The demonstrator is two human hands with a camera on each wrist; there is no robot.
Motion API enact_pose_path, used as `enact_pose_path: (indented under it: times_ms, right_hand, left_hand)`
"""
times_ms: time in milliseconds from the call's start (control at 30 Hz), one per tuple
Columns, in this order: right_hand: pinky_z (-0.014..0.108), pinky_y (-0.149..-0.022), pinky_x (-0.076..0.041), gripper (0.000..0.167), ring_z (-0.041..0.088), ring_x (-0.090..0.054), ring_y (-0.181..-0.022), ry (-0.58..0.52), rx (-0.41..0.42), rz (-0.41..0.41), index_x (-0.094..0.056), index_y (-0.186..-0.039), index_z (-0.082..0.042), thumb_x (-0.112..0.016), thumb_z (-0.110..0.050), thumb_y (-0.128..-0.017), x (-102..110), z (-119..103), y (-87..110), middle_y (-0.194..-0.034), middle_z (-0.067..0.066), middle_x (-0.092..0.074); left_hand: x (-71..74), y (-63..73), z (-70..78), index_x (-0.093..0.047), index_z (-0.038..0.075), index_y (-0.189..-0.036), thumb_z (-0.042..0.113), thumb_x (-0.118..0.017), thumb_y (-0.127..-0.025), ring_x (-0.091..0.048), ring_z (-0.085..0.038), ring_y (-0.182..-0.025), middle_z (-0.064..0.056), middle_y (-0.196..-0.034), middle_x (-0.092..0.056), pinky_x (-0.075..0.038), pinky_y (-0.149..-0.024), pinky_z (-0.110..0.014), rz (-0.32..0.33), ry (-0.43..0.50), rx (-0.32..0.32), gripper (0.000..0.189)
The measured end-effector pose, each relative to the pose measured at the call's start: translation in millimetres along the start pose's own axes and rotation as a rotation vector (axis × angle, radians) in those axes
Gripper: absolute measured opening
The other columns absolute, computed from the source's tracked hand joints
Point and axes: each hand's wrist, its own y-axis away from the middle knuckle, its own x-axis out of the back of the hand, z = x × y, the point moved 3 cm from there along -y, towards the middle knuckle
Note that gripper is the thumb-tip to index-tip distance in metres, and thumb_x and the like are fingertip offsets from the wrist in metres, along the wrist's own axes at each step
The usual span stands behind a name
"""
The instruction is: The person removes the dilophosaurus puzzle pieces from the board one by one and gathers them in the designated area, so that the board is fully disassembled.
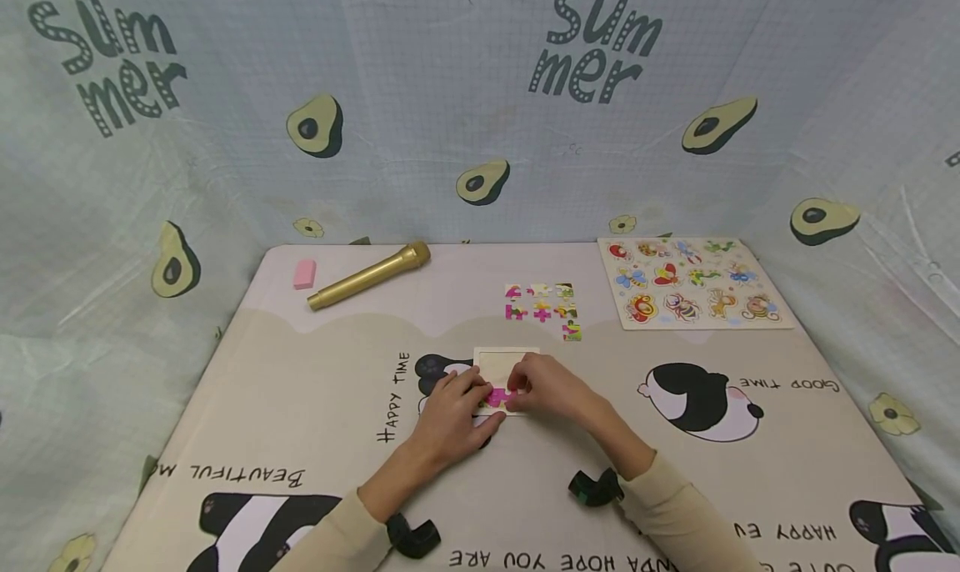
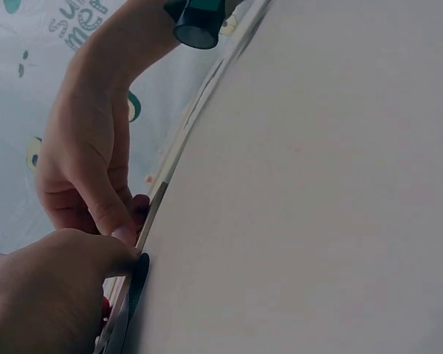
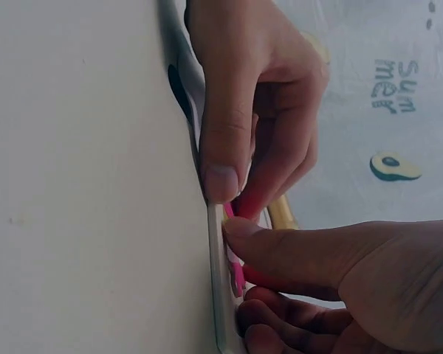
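Observation:
A small puzzle tray [image 1: 506, 360] with a pale rim lies on the table, with pink puzzle pieces [image 1: 497, 398] in its near part. My left hand [image 1: 452, 418] holds the tray at its near left corner. In the right wrist view the thumb of that left hand [image 3: 240, 96] lies on the tray's edge and its forefinger reaches the pink. Over the tray's right side, my right hand [image 1: 551, 388] pinches a pink piece [image 3: 238, 279] between thumb and forefinger, low against the tray. The fingers partly hide that piece.
Several loose puzzle pieces [image 1: 542, 313] lie in rows beyond the tray. A board with insect pictures [image 1: 705, 315] is at the back right. A gold microphone [image 1: 367, 278] and a pink block [image 1: 304, 274] lie at the back left. Patterned sheeting [image 1: 405, 172] rises behind the table.

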Motion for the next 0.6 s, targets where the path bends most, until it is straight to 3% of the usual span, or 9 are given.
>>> enact_pose_path:
  times_ms: [600]
  right_hand:
    - [0.022, -0.065, -0.045, 0.019, 0.011, -0.051, -0.073, -0.040, -0.013, 0.012, -0.065, -0.092, -0.006, -0.080, -0.013, -0.084, -0.1, 1.4, 1.1, -0.081, 0.000, -0.060]
  left_hand:
    - [-2.2, 0.1, 0.1, -0.076, 0.004, -0.107, 0.037, -0.078, -0.084, -0.067, -0.029, -0.115, -0.012, -0.113, -0.072, -0.050, -0.103, -0.055, 0.001, 0.007, 0.000, 0.039]
